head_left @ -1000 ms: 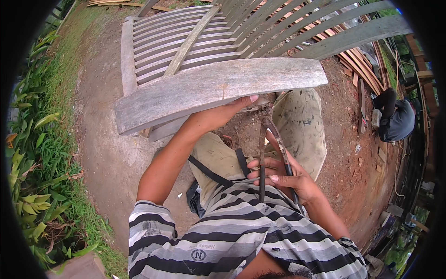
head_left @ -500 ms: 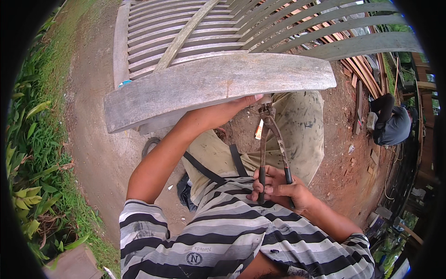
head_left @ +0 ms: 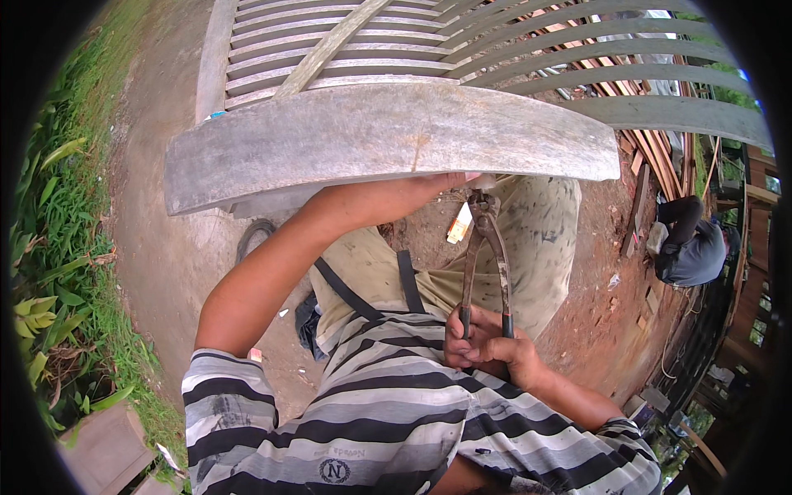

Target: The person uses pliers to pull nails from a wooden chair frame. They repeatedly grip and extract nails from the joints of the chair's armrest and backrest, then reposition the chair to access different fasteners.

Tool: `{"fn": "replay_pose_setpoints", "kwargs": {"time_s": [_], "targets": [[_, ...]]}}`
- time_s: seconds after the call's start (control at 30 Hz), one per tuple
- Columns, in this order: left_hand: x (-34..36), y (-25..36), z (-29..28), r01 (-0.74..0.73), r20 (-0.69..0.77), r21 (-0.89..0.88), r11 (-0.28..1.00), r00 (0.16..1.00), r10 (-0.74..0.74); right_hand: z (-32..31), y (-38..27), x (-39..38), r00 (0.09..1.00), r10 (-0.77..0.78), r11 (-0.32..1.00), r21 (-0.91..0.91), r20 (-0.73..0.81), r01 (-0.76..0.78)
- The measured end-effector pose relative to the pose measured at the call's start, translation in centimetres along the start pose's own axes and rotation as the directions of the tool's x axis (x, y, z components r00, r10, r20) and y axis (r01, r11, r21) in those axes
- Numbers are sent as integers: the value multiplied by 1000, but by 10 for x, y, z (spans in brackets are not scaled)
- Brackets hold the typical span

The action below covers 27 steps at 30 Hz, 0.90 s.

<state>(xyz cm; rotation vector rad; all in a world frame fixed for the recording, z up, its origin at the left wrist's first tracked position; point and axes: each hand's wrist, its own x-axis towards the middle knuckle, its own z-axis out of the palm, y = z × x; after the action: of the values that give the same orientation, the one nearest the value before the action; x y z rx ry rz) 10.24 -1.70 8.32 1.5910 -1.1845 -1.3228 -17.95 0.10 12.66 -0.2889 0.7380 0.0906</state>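
A weathered grey wooden bench (head_left: pixel 388 136) with slatted panels stands in front of me, its broad curved board crossing the view. Rusty pincers (head_left: pixel 503 252) with dark-sleeved handles point up at the underside of that board. My right hand (head_left: pixel 487 342) is closed around both handles, low against my shirt. My left hand (head_left: pixel 441 186) reaches under the board's lower edge, its thumb beside the pincers' jaws. The other left fingers are hidden behind the wood. Close to the jaws shows a small pale piece (head_left: pixel 484 180); what it is cannot be made out.
On the dirt ground lies a white and orange packet (head_left: pixel 459 223). A dark plastic bag (head_left: pixel 308 326) rests beside my leg. Plants (head_left: pixel 62 272) line the left side. At the right a person (head_left: pixel 693 247) crouches near stacked timber strips (head_left: pixel 660 161).
The pincers' handles are a little closer together, and my right fingers wrap them more fully. My left hand stays under the board. The whole view has shifted slightly.
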Motion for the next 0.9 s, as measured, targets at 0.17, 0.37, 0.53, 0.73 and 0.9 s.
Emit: {"fn": "replay_pose_setpoints", "kwargs": {"time_s": [0.17, 0.37, 0.53, 0.73, 0.9], "targets": [[-2, 1, -1, -23, -13, -32, 999, 1000, 22, -1, -10, 2, 994, 87, 996, -25, 65, -86], [-2, 5, 1, 13, -50, -48, 999, 999, -15, -32, 3, 18, 889, 77, 966, 185, 451, -178], [-8, 8, 3, 35, -113, 18, 999, 993, -33, -44, 23, 34, 767, -16, 919, 312, 641, -241], [-10, 8, 9, 58, -199, 11, 998, 979, -55, -13, -9, 2, 915, 9, 1000, 18, 402, -18], [-11, 0, 3, 10, -143, 36, 999, 990, -5, -9, -15, -4, 997, -41, 883, -465, 58, 63]]}}
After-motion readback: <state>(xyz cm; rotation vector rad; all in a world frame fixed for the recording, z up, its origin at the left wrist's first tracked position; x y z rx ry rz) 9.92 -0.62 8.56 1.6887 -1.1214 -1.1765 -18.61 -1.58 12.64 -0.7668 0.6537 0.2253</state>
